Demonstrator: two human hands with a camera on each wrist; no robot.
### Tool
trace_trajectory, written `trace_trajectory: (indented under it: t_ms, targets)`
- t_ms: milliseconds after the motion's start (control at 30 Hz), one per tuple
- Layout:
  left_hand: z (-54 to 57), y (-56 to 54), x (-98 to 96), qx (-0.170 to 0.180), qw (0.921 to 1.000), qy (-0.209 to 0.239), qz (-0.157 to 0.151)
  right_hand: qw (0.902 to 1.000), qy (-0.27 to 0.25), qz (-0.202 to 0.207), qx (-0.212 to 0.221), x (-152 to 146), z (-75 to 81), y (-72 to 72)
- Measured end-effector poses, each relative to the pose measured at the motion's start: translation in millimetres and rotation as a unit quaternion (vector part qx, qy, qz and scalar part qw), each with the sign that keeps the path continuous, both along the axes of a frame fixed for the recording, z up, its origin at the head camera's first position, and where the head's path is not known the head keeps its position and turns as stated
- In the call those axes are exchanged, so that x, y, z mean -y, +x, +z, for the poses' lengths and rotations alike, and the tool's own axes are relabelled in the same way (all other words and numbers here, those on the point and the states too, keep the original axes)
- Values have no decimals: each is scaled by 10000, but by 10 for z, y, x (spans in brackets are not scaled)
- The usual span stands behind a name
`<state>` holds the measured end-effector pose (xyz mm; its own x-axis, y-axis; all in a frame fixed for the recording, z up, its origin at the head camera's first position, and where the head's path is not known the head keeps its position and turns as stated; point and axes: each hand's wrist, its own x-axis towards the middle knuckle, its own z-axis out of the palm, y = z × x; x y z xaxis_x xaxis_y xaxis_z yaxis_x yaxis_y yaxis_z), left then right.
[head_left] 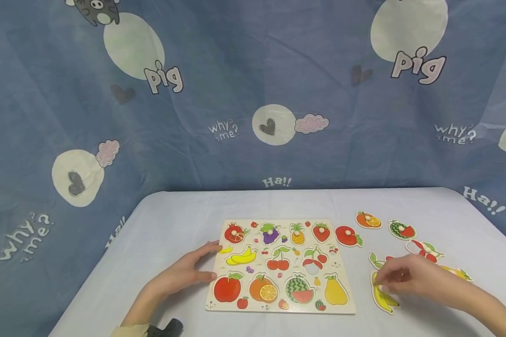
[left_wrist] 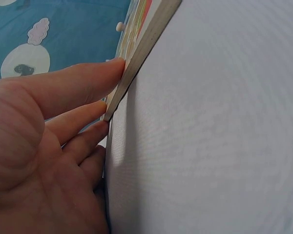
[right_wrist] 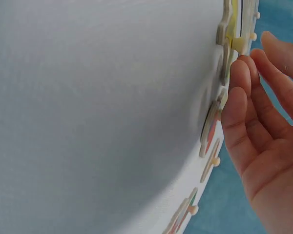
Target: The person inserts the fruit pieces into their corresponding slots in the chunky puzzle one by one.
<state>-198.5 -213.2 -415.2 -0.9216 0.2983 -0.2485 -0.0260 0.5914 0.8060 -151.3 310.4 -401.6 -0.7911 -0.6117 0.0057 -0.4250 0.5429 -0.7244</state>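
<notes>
A wooden fruit puzzle board (head_left: 295, 302) lies flat on the table. My left hand (head_left: 185, 271) rests at its left edge, thumb and fingers fairly straight; the thumb (left_wrist: 88, 85) touches the board's rim in the left wrist view. To the right of the board, my right hand (head_left: 417, 278) is over a banana puzzle piece (head_left: 381, 299), with thumb and finger pinching at its small knob. In the right wrist view the fingertips (right_wrist: 240, 70) draw together close to the knobs. Cherry piece (head_left: 375, 259) is partly hidden behind that hand.
Beyond the right hand lie loose knobbed pieces: a red apple (head_left: 347, 236), an orange (head_left: 368, 220), a watermelon (head_left: 402, 230), a red-and-white piece (head_left: 426, 250) and a yellow piece (head_left: 459, 272). Knobbed pieces such as the grapes (head_left: 270, 234) sit along the board's top row. A blue curtain (head_left: 236, 159) hangs behind.
</notes>
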Motion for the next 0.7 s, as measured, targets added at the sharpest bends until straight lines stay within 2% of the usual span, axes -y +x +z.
trace_trajectory:
  t_ms: [200, 400, 500, 700]
  targets:
    - [-21, -15, 13, 12, 10000, 36, -19, 10000, 61, -27, 49, -3, -53, 2]
    - [-38, -31, 26, -44, 9998, 101, -148, 9993, 59, -34, 359, -14, -75, -1]
    - [-34, -30, 25, -43, 9999, 60, -137, 9982, 92, -146, 572, -2, -66, 3]
    - [-34, -25, 25, -17, 10000, 6, -87, 9968, 203, -459, 626, 63, -59, 34]
